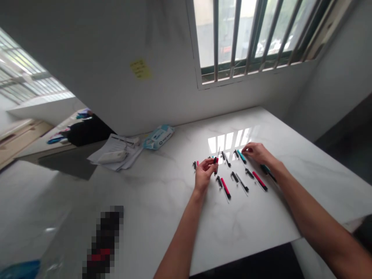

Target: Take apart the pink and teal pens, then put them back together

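Observation:
Several pens and pen parts lie scattered on the white marble table (162,201), some with red grips (226,188), some teal (241,156). My left hand (204,173) is closed in a pinch around a red-and-black pen (216,161), held upright just above the table. My right hand (256,152) rests farther right, fingers curled onto the teal pen at the back of the group. Another red pen (259,180) and a black pen (240,182) lie between my forearms.
A pack of wet wipes (158,137) and a stack of papers (116,153) lie at the back left by the wall. A yellow sticky note (140,69) hangs on the wall. A barred window (250,35) is above the table. The table's near edge runs at lower right.

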A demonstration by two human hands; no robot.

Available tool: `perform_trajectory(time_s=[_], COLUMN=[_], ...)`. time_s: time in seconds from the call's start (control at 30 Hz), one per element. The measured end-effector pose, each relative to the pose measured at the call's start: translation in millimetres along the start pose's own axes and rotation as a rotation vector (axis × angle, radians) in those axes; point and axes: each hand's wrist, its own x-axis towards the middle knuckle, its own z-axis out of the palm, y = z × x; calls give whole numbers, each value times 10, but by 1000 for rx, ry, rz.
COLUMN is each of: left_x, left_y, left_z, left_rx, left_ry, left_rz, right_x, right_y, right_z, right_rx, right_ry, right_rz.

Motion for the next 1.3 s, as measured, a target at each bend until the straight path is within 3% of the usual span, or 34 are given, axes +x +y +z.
perform_trajectory(time_s=[0.3, 0.5, 0.67, 0.97, 1.1, 1.3], left_x=[61, 46, 25, 2, -9, -11], left_y=[23, 35, 40, 48, 55, 49], left_z=[-34, -36, -43, -17, -11, -3], left_rx=[46, 166, 443, 556, 578, 601], left_ry=[-2, -4, 74, 73, 65, 33], left_rz=[14, 34, 159, 265, 276, 271], right_x=[14, 31, 75, 30, 15, 16], right_y=[41, 69, -168, -880, -950, -957], right_z=[-96, -73, -73, 35, 55, 43], right_rx=[152, 131, 209, 920, 1055, 1047], right_ry=[54, 94, 211, 94, 118, 68], right_rz=[104, 126, 61, 48, 37, 40])
